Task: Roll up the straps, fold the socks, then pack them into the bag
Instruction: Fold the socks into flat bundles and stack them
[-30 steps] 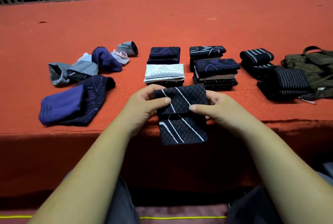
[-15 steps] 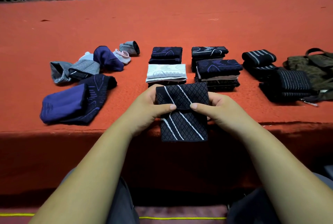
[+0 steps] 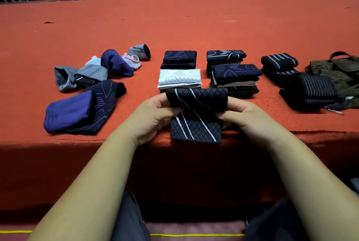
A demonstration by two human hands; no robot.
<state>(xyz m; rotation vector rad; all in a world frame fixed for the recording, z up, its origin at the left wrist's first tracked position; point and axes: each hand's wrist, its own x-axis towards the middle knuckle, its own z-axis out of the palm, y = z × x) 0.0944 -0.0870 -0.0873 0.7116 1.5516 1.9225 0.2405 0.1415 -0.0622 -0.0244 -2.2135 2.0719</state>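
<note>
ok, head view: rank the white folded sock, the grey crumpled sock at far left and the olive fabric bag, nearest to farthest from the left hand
1. White folded sock: centre, just beyond the left hand gripping the black diamond-patterned sock.
2. Grey crumpled sock: far left.
3. Olive fabric bag: far right edge.

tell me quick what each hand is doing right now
Left hand: closed, gripping the left edge of the black patterned sock.
Right hand: closed, gripping the right edge of the same sock.
</note>
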